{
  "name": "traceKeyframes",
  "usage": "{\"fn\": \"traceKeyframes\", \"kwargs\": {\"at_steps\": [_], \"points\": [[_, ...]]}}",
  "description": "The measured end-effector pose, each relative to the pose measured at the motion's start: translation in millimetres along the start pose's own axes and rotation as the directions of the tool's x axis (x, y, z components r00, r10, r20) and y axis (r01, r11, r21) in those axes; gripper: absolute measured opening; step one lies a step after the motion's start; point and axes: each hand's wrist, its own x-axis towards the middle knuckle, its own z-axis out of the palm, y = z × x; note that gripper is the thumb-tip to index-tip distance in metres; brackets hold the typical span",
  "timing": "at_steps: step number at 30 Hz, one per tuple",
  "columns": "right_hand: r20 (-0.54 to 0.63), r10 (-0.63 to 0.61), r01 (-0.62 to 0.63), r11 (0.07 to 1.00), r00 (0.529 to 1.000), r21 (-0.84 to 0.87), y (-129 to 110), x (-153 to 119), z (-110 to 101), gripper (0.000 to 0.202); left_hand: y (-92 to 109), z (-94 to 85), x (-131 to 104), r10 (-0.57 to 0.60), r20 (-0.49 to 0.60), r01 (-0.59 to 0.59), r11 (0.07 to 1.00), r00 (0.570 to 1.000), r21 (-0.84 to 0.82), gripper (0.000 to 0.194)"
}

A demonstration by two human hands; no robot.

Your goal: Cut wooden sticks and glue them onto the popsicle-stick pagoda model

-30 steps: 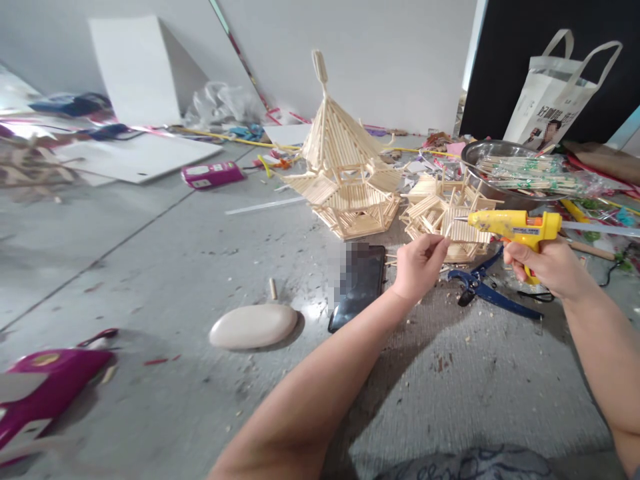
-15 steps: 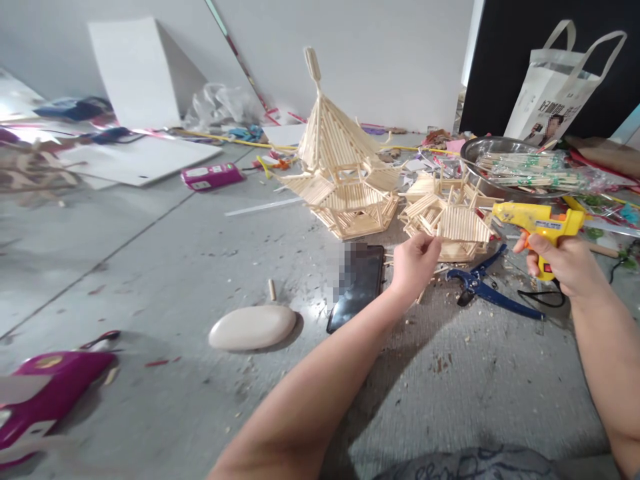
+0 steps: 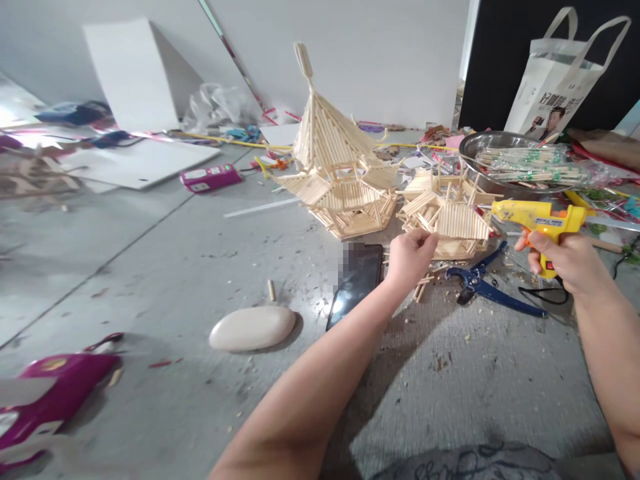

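Observation:
My right hand point(image 3: 560, 257) is wrapped round a yellow hot glue gun point(image 3: 543, 219), its nozzle aimed left toward a small pavilion model point(image 3: 445, 217) made of wooden sticks. At the front left of that model is my left hand point(image 3: 413, 257), its fingers pinched together near the roof edge; whatever they hold, if anything, is hidden. A taller stick pavilion point(image 3: 345, 173) with a pointed roof stands behind and to the left. Blue-handled cutters point(image 3: 493, 287) lie on the floor between my hands. Short loose sticks point(image 3: 424, 287) lie just below my left hand.
A dark phone point(image 3: 357, 280) and a white oval case point(image 3: 253, 328) lie left of my left hand. A metal basin point(image 3: 473, 160) holds bagged sticks at the back right, by a white bag point(image 3: 550, 93). Magenta packages point(image 3: 210, 178) and a white board point(image 3: 145, 160) are on the left.
My left hand has shifted very slightly left and down. The glue gun stays in my right hand at almost the same place; the view has moved a little.

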Motion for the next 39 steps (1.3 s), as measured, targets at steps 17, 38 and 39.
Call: {"fn": "traceKeyframes", "kwargs": {"at_steps": [17, 38, 39], "points": [[0.024, 0.01, -0.01, 1.0, 1.0, -0.024, 3.1, 0.4, 2.2, 0.031, 0.4, -0.3, 3.9, -0.04, 0.034, 0.043, 0.995, 0.999, -0.089, 0.025], [-0.005, 0.018, -0.018, 1.0, 1.0, 0.001, 2.8, 0.5, 2.5, 0.029, -7.8, -0.5, 5.6, -0.022, 0.068, 0.028, 0.995, 0.997, -0.095, 0.029], [-0.035, 0.003, -0.003, 1.0, 0.999, 0.0, 2.4, 1.3, 1.1, 0.029, -7.4, -0.7, 5.5, -0.033, 0.075, 0.041, 0.993, 0.997, -0.112, 0.029]]}}
